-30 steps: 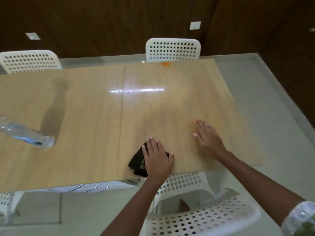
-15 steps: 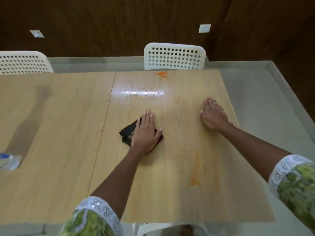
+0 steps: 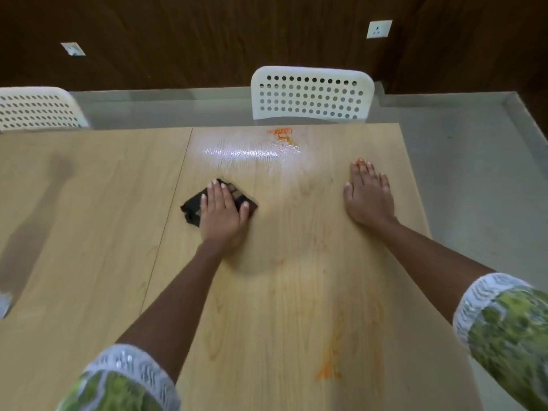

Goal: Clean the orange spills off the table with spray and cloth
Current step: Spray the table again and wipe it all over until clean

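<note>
Head view looks down on a pale wood-grain table (image 3: 89, 232) made of two panels joined by a thin seam. The left hand (image 3: 222, 213) lies flat with straight fingers on a dark, folded cloth (image 3: 192, 207), pressing it onto the right panel just beside the seam. The right hand (image 3: 367, 194) rests palm down, fingers straight and together, on bare wood near the right edge, holding nothing. A bright orange spill (image 3: 281, 134) sits at the far edge, touching a glossy wet sheen. A fainter orange smear (image 3: 329, 366) streaks the near part of the table. At the left border a blurred clear shape, perhaps the bottle (image 3: 4, 304), barely shows. Two white perforated plastic chairs (image 3: 311, 93) stand beyond the table. Both sleeves (image 3: 124, 378) are green with white patterned cuffs.
</note>
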